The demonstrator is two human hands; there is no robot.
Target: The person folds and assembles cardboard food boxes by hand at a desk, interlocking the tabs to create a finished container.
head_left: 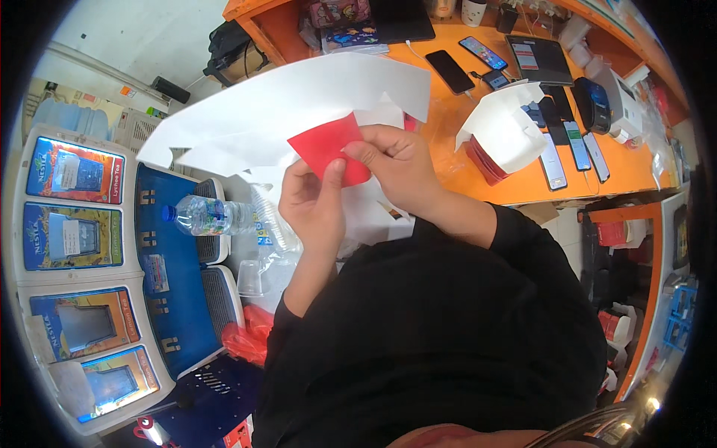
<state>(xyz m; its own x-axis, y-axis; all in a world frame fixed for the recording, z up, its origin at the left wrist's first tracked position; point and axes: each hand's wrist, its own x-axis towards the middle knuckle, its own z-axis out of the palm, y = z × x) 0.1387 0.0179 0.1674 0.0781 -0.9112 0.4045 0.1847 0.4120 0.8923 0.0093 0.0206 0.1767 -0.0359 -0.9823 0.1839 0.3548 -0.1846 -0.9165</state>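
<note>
Both my hands pinch a small red square of paper or thin card [325, 143] in front of my chest. My left hand [312, 198] grips its lower edge, with the thumb laid on the red face. At its right side, my right hand [396, 158] closes thumb and fingers on it. Behind the hands spreads a large white sheet [299, 93] with cut, pointed edges. To the right, a stack of folded red and white paper pieces [504, 131] sits on the orange table.
The orange table [448, 175] carries several phones [449, 72], cables and a small white machine [621, 101]. On the left stands a drink dispenser [168, 261] with a plastic water bottle [213, 215], plastic cups [252, 278] and a red plastic bag [250, 334] beside it.
</note>
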